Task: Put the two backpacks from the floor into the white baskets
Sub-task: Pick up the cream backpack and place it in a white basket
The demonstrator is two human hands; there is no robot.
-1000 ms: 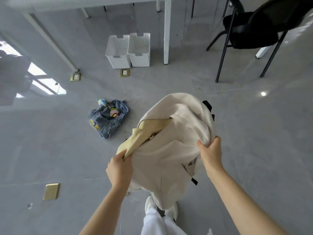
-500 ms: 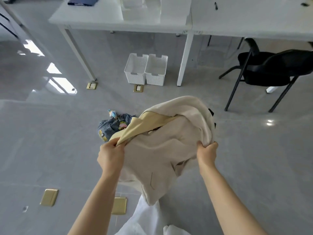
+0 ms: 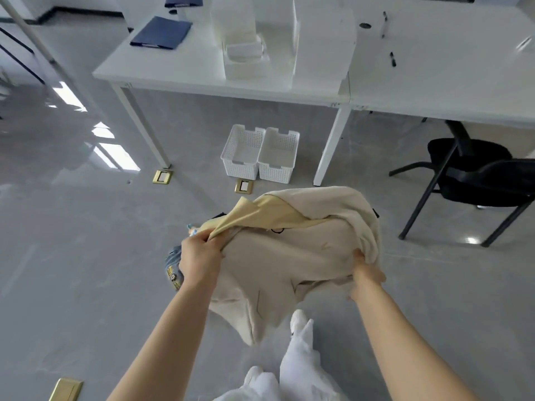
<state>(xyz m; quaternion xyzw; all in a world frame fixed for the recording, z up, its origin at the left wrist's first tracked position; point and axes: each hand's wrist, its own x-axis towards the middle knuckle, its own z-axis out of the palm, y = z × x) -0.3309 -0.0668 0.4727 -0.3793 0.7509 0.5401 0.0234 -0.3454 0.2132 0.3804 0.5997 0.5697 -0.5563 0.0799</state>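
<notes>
I hold a cream backpack (image 3: 285, 256) with a pale yellow flap in the air in front of me. My left hand (image 3: 199, 260) grips its left edge by the flap, and my right hand (image 3: 366, 272) grips its right side. A denim backpack (image 3: 173, 269) lies on the floor behind my left hand, mostly hidden. Two white perforated baskets stand side by side under the white table: the left basket (image 3: 241, 153) and the right basket (image 3: 278, 156). Both look empty.
A white table (image 3: 179, 70) with blue folders and white boxes stands above the baskets, its leg (image 3: 331, 149) just right of them. A black chair (image 3: 474, 180) stands at the right. Brass floor sockets (image 3: 244, 186) dot the grey floor. My white trousers and shoes (image 3: 298, 357) show below.
The view has tilted up and I have stepped toward the baskets, so they and the table look closer. The cream backpack stays in both hands and now covers most of the denim backpack.
</notes>
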